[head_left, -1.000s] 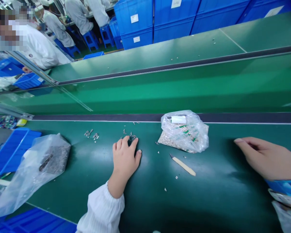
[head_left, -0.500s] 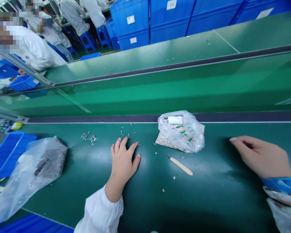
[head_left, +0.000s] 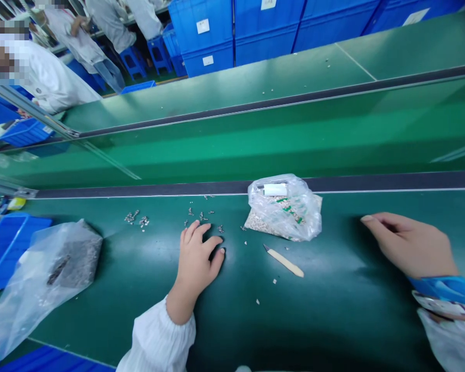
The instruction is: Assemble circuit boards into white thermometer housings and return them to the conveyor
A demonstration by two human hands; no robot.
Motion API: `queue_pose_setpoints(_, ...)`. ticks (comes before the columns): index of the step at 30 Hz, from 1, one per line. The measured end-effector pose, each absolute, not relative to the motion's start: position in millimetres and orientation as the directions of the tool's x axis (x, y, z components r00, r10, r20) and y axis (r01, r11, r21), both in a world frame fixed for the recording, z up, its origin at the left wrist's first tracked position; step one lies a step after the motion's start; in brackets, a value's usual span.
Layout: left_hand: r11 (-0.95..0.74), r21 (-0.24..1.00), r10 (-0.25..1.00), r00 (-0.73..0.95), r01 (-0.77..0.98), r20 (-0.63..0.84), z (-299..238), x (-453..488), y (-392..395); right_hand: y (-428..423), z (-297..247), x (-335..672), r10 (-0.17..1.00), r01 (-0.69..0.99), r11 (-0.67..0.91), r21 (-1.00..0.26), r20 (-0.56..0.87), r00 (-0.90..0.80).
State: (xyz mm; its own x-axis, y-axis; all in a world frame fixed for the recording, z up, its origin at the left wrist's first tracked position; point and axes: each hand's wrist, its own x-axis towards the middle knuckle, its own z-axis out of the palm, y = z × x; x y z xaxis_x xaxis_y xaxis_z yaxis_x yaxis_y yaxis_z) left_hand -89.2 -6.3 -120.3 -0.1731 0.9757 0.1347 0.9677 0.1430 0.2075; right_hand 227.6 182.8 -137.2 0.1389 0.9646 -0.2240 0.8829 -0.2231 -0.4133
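Observation:
My left hand (head_left: 197,256) rests on the green table with fingers apart and slightly curled. Just beyond its fingertips lie small metal parts (head_left: 202,215), too small to name. At the right, my right hand (head_left: 416,245) lies on its side with thumb and fingers pressed together; whatever they may hold is hidden. Between the hands, a clear plastic bag of small pale pieces (head_left: 284,209) sits near the table's back edge. In front of it lies a craft knife with a pale handle (head_left: 284,261). Two little piles of metal parts (head_left: 143,221) are farther left.
At the left, a clear bag of grey parts (head_left: 75,253) leans by a blue tray (head_left: 13,240). A green upright panel (head_left: 217,150) runs along the back. Behind it stand stacked blue crates (head_left: 205,28) and people in white coats. White scraps (head_left: 258,301) dot the table.
My left hand's fingers have curled and drawn back slightly from the metal parts. My right hand keeps its pose. The whole view has shifted a little.

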Motion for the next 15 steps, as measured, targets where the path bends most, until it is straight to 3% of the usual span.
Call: queue_pose_setpoints(15, 0.247, 0.189, 0.933, -0.286, 0.950, 0.218, -122.0, -85.3, -0.6, 181.8, -136.0, 227.8, 0.970, 0.895, -0.194, -0.401, -0.214, 0.114)
